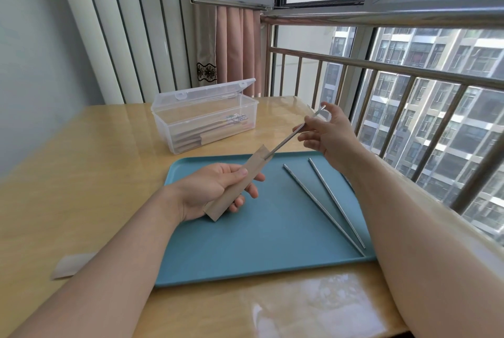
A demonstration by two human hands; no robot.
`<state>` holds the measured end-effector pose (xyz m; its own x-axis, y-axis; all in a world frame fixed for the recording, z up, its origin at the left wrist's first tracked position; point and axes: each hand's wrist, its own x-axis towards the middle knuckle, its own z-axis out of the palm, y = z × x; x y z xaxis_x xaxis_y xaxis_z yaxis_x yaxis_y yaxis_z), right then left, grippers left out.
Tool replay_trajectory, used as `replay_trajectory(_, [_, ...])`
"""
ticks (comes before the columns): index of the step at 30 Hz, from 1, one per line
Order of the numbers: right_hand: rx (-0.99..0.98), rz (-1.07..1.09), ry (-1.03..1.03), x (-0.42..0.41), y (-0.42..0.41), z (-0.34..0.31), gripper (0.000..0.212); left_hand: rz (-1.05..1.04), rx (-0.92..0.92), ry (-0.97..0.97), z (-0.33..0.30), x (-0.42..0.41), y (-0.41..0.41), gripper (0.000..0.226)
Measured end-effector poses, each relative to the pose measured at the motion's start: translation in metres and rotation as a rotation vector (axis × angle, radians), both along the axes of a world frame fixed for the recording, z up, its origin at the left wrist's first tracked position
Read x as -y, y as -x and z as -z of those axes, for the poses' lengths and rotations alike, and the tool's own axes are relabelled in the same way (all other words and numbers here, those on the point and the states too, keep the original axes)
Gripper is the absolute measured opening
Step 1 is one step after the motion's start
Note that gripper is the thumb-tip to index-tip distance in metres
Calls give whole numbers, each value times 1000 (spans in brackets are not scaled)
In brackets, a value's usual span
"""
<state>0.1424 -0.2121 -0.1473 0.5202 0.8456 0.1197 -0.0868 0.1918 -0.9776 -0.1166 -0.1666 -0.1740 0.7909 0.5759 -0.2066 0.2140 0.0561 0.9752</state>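
Observation:
My left hand [215, 190] grips a brown paper sleeve [240, 182] above the blue tray [245, 261]. A metal chopstick [286, 141] sticks out of the sleeve's upper end, slanting up to the right. My right hand [327, 133] pinches the chopstick near its far end, over the tray's back edge. Two more metal chopsticks [324, 204] lie on the right half of the tray, close together at the near end and spread apart at the far end.
An open clear plastic box [204, 116] with several wrapped chopsticks stands on the wooden table [81, 174] behind the tray. An empty paper sleeve [71, 265] lies at the left near edge. A metal railing [409, 92] and window run along the right.

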Motion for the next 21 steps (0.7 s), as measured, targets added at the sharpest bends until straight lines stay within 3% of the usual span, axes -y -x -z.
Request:
replay_trajectory(5, [126,-56,29,0,3,3,42,-16,-4,14,0,1,0,35])
replay_trajectory(10, [386,-22,89,3,11,3,21,-38,10,40,1,0,0,34])
replay_trajectory(21, [644,-18,183,5,18,2,32,-38,19,49,-1,0,1,35])
